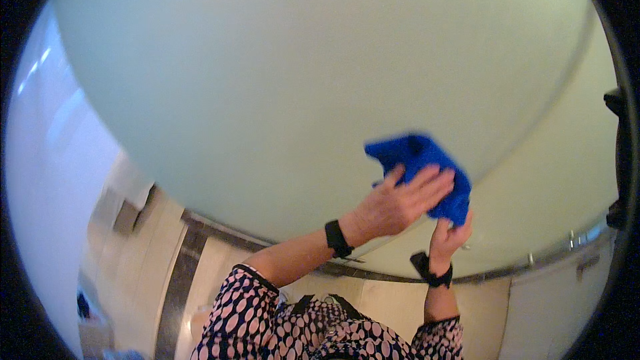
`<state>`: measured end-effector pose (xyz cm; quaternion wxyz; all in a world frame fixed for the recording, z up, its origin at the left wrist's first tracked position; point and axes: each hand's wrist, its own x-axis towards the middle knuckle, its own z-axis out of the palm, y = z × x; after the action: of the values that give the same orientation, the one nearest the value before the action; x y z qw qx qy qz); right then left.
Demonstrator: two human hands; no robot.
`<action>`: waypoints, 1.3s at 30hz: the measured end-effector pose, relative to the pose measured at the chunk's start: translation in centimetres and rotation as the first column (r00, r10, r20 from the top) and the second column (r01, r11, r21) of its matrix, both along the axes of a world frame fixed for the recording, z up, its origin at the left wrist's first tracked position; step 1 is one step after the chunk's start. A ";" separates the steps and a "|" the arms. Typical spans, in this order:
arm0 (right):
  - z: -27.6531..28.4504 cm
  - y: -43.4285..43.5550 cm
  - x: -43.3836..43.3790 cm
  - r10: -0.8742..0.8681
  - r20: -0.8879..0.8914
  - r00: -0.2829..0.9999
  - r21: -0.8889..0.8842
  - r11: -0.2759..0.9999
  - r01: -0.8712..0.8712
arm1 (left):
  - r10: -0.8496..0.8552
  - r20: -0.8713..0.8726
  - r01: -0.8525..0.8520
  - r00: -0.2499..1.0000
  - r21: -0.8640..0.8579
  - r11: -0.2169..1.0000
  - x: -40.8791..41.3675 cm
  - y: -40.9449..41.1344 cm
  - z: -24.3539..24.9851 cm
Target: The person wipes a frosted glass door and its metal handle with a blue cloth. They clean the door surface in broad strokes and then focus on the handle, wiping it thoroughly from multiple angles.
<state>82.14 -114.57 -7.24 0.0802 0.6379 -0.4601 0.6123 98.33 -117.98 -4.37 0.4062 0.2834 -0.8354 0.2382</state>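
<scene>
A crumpled blue cloth [417, 152] lies against a large pale-green frosted panel, seemingly glass [280, 80]. With fingers spread, my left hand [400, 202] presses flat over the cloth. Just below it, my right hand [452, 235] holds the cloth's lower corner between thumb and fingers. The cloth and left fingers are slightly blurred, and part of the cloth is hidden behind the left hand. Each wrist wears a black band.
A dark strip [235, 235] edges the floor along the panel's foot. Light floor tiles [385, 295] lie below, crossed by a dark band [175, 290]. A bright white surface [45, 160] stands at left. Black fittings [614, 102] sit at the right rim.
</scene>
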 end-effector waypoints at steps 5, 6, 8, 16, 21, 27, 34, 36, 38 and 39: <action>-15.5 -0.2 -1.1 0.180 -0.119 0.976 0.514 0.853 -0.095 | 0.124 0.047 -0.132 0.991 0.415 0.900 1.9 2.8 -16.2; -18.1 -0.6 -1.6 0.200 -0.097 0.975 0.649 0.755 -0.091 | 0.203 0.030 -0.192 0.979 0.484 0.854 1.6 3.6 -18.8; -22.0 -1.9 -1.8 0.227 0.227 0.947 0.731 0.603 -0.320 | 0.330 -0.019 -0.260 0.944 0.571 0.778 1.3 3.1 -22.5; -14.5 -6.6 8.9 0.456 0.383 0.803 0.517 0.615 -0.596 | 0.570 -0.424 -0.404 0.703 0.421 0.812 8.2 -3.3 -16.3; -8.7 -6.9 17.0 0.635 0.302 0.711 0.350 0.620 -0.702 | 0.568 -0.596 -0.552 0.568 0.237 0.800 17.6 -5.7 -9.6; -15.8 -8.0 21.5 0.663 0.003 0.749 0.515 0.641 -0.570 | 0.669 -0.637 -0.666 0.382 0.312 0.677 21.6 -7.2 -24.0; -26.1 -6.4 18.3 0.609 -0.031 0.793 0.767 0.523 -0.372 | 0.816 -0.496 -0.072 0.297 0.841 0.537 11.3 -3.7 -42.4; -25.5 -6.0 15.2 0.565 0.242 0.789 0.833 0.297 -0.468 | 0.727 -0.678 0.192 0.106 0.731 0.654 8.5 -3.7 -41.2; -23.4 -5.5 13.1 0.446 0.375 0.813 0.766 0.344 -0.542 | 0.610 -0.778 0.444 -0.150 0.499 0.745 7.1 -3.9 -37.5; -20.9 -4.2 11.6 0.386 0.447 0.807 0.718 0.382 -0.581 | 0.510 -0.828 0.454 -0.234 0.371 0.810 7.1 -3.7 -34.0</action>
<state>93.77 -118.74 -28.17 -0.4621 0.6358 -0.4898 0.3772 105.44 -121.63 -38.36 0.7809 0.4856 -0.1958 -0.3405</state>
